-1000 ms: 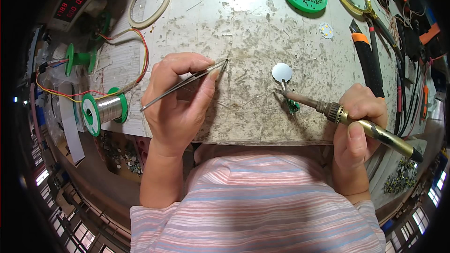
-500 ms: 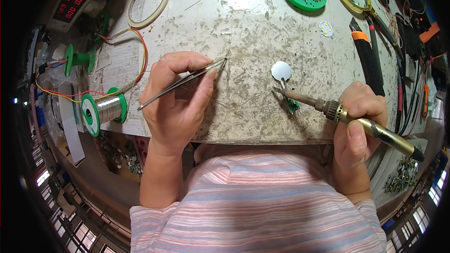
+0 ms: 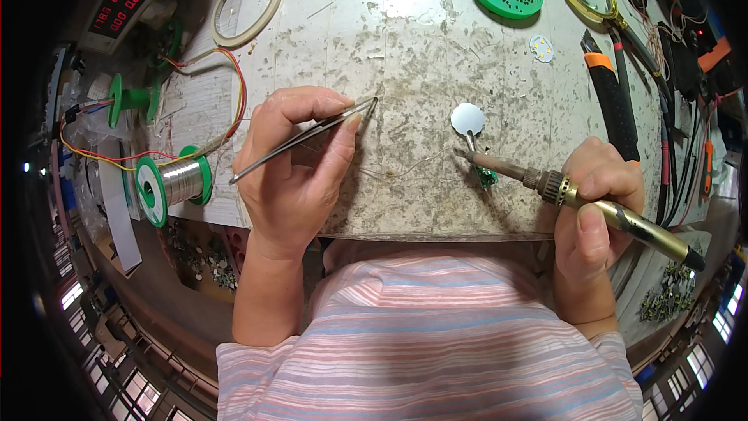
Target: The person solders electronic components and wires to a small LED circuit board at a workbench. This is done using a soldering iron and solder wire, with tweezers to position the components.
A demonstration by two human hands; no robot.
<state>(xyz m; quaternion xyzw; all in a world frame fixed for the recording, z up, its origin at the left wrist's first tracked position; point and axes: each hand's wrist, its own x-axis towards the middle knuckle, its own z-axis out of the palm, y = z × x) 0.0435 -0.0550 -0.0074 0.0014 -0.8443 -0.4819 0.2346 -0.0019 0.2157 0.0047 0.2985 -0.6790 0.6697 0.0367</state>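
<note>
Currently, left hand (image 3: pixel 292 168) clamped on tweezers (image 3: pixel 312 134), right hand (image 3: pixel 598 206) wrapped round soldering iron (image 3: pixel 555 185); hands well apart. Iron tip (image 3: pixel 462 153) is just beside small green board (image 3: pixel 488 178) and white disc (image 3: pixel 468 119), on bench (image 3: pixel 421 214) between hands; contact unclear. Farther left: solder spool (image 3: pixel 181 181), label (image 3: pixel 148 189) print too small to read; meter (image 3: pixel 121 1) top left, red digits lit.
</note>
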